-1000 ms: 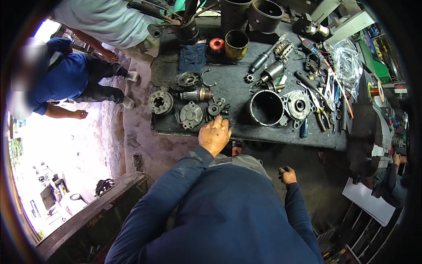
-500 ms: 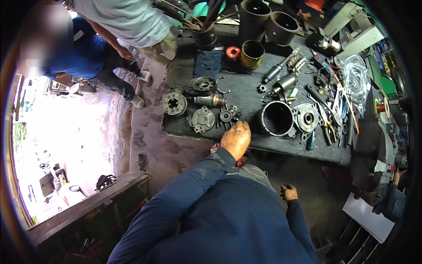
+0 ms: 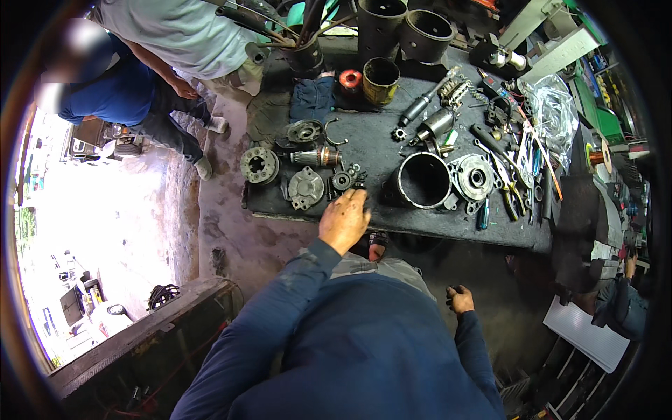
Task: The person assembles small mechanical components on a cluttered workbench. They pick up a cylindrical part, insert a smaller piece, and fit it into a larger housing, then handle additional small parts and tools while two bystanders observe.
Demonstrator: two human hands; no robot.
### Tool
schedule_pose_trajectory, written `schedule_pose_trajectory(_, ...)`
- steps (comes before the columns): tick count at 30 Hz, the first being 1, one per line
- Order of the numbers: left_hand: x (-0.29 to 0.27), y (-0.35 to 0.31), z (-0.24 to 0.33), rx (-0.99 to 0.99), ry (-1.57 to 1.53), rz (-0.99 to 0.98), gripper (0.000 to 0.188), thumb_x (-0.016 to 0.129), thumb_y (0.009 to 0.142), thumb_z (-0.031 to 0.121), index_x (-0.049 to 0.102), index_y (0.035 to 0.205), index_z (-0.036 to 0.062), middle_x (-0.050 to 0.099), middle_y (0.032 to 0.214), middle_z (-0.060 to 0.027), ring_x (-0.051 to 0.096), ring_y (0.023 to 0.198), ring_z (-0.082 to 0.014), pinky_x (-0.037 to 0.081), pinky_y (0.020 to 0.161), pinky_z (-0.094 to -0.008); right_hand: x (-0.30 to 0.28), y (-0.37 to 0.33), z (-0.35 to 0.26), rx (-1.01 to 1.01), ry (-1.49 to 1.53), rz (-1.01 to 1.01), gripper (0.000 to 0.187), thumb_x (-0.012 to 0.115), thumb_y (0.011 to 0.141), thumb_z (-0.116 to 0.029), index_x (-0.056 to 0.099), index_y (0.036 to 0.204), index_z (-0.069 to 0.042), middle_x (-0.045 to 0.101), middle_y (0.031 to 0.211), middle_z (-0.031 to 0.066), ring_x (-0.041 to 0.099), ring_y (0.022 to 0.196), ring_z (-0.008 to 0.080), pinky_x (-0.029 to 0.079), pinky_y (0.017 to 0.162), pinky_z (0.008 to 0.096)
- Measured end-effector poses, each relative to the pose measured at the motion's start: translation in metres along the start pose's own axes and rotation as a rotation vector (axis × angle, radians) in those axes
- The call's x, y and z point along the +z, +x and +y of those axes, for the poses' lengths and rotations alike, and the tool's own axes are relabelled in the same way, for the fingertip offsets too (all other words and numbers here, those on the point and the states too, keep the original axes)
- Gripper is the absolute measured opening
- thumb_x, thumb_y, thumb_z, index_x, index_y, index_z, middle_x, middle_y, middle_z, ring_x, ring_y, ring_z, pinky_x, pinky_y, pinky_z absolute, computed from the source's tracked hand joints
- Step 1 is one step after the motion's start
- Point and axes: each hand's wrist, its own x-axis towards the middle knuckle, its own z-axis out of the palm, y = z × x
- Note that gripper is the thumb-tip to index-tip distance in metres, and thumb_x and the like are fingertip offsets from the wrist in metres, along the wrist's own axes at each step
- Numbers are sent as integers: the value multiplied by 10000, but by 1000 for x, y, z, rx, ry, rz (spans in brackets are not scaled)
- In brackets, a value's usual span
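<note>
My left hand (image 3: 345,220) is over the near edge of the dark workbench (image 3: 378,150), its fingers bent down and drawn together among small metal parts. What its fingertips pinch, if anything, is hidden. Beside them lie a small gear (image 3: 342,180) and several rings and bolts. Left of the hand are a cast metal end cover (image 3: 306,187), an armature (image 3: 315,157) with a copper-coloured end, and a round holed metal part (image 3: 260,166). My right hand (image 3: 460,299) hangs low off the bench, fingers curled and dark at the tips; I cannot make out anything in it.
An open metal cylinder (image 3: 423,180) and a round housing (image 3: 472,176) stand right of my left hand. Pliers (image 3: 514,199) and other tools crowd the bench's right end. Tall dark cylinders (image 3: 427,35) stand behind. Two people (image 3: 185,38) are at far left, another (image 3: 619,315) at right.
My left hand has moved left and slightly nearer to me, toward the small gear. The whole view has shifted a little. My right hand stays low at my side.
</note>
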Motion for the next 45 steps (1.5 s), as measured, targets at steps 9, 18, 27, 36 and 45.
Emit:
schedule_pose_trajectory(9, 3, 12, 18, 128, 106, -29, 313, 735, 879, 205, 703, 1151, 53, 661, 1102, -135, 685, 1028, -330, 581, 881, -452, 1, 2, -8, 19, -87, -49, 296, 727, 955, -243, 712, 1144, -16, 720, 884, 82, 666, 642, 190, 500, 545, 327)
schedule_pose_trajectory(18, -106, -67, -33, -150, 30, 370, 369, 771, 865, 218, 700, 1189, 56, 618, 1235, -178, 643, 1143, -358, 542, 986, -427, 13, -2, -82, -451, -591, 28, 508, 740, 923, -269, 643, 1273, 87, 731, 1157, 230, 730, 988, 333, 586, 845, 384)
schedule_pose_trajectory(27, -150, -74, -80, -372, 3, 426, 513, 791, 842, 156, 612, 1315, 66, 575, 1263, -200, 622, 1146, -416, 530, 971, -464, 91, -184, -342, -1165, -590, -423, 514, 787, 917, -344, 645, 1275, -4, 692, 1128, 188, 682, 988, 372, 570, 832, 424)
schedule_pose_trajectory(36, -151, -94, -96, -329, -100, 373, 528, 787, 846, 177, 605, 1327, 57, 560, 1292, -202, 613, 1159, -427, 529, 974, -471, 247, -156, -503, -1429, -817, -38, 825, 871, 782, -367, 524, 1447, -24, 563, 1410, 265, 549, 1307, 447, 470, 1105, 492)
schedule_pose_trajectory(45, -158, -134, -145, -448, -46, 394, 486, 799, 831, 153, 636, 1271, 30, 573, 1285, -202, 606, 1162, -409, 516, 989, -435, 282, -106, -539, -1328, -988, -222, 977, 899, 697, -380, 485, 1493, 7, 566, 1456, 260, 543, 1359, 399, 426, 1166, 428)
